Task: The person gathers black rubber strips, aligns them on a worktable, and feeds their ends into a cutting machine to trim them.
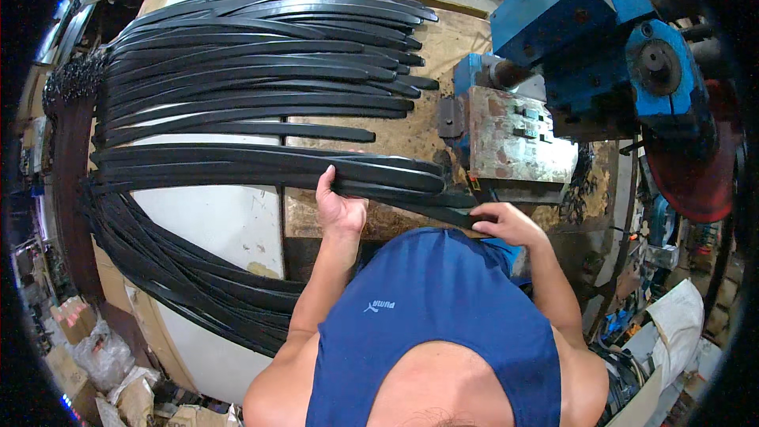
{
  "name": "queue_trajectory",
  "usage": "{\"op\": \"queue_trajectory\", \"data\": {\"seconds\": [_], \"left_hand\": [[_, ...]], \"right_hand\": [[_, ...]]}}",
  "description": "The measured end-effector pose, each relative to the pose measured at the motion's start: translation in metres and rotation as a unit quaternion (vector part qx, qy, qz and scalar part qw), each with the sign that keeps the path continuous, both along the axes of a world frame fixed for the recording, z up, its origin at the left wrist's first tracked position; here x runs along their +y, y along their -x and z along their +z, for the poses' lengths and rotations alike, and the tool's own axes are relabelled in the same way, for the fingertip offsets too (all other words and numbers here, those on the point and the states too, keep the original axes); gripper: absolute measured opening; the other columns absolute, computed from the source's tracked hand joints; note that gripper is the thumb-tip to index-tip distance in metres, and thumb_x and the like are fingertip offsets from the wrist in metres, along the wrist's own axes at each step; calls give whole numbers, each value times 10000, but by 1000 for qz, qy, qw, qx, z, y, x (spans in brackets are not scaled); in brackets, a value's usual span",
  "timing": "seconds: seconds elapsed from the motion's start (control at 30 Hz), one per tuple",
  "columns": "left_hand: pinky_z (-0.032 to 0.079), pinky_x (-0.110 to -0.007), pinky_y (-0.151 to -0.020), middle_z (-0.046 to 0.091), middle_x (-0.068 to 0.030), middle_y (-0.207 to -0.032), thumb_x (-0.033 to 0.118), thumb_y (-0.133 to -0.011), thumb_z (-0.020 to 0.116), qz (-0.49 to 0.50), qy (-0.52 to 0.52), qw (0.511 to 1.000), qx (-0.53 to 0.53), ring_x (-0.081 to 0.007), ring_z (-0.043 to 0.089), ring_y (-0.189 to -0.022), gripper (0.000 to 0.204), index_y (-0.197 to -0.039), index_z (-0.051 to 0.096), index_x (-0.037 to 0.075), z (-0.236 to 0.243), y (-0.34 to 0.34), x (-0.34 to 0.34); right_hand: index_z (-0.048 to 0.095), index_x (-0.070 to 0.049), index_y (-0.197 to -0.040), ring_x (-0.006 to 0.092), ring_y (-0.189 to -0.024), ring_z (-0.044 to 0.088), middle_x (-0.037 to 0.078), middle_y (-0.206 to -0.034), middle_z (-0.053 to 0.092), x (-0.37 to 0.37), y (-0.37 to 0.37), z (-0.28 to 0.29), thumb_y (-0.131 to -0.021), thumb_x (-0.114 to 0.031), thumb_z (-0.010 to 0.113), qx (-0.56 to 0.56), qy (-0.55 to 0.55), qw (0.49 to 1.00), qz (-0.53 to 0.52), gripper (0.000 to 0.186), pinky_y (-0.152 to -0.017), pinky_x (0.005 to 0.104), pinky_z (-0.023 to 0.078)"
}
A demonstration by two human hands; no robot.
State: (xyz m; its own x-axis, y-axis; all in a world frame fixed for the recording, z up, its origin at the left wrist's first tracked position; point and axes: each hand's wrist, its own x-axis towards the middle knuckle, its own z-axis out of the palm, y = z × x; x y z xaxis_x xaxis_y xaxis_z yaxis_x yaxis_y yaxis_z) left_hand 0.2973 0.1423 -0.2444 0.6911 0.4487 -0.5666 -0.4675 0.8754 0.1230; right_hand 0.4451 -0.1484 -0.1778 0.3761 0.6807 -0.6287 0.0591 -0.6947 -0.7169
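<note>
My left hand [338, 204] grips a small group of long, flat black straps [387, 175] from below, with its thumb over the near edge. My right hand [506, 221] has its fingers closed on the free end of the lower straps, just in front of the machine's metal die block [522, 134]. Many more black straps [261, 55] lie side by side across the back of the table, their far left ends bunched. Another loose bundle [198, 269] curves down along my left toward the lower middle, partly hidden by my body.
A blue press [569, 16] with a red wheel [688, 182] stands at the right, over the worn wooden board [316, 221]. White panels [198, 221] form the left of the worktop. Cardboard and plastic bags [107, 348] crowd the lower left; clutter and pale sheets sit at the lower right.
</note>
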Motion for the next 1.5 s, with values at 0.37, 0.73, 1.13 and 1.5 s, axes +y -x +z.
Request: {"op": "queue_trajectory", "data": {"seconds": [0.37,0.73,1.13,1.5], "left_hand": [[487,-370,-948,654,-76,-1032,164,-866,574,6,16,997,80,-220,627,-998,223,-1047,581,33,-13,-15,-14],[457,-402,-973,647,-106,-1095,162,-851,578,-38,27,997,53,-263,597,-1051,256,-1077,588,43,-35,-20,-34],[467,-395,-945,651,-79,-1030,142,-834,602,-73,54,996,15,-233,617,-987,243,-1058,585,51,-43,-15,-50],[503,-371,-808,672,-49,-948,223,-856,651,-102,-15,951,291,-196,624,-906,189,-997,627,99,-39,-21,-42]], "right_hand": [[594,4,-1088,219,-864,641,157,-925,672,44,-15,19,-762,-169,719,-73,-17,997,-25,390,-770,328,484],[522,-2,-1119,321,-863,633,173,-948,638,102,-12,14,-770,-231,735,-207,-123,970,46,469,-781,378,487],[619,3,-884,277,-770,609,146,-839,626,134,11,-34,-820,-143,664,-250,-188,948,-58,165,-697,344,477],[594,-18,-1054,360,-1035,533,174,-1101,582,238,-7,-69,-774,-141,671,-377,-213,892,127,315,-913,424,447]]}}
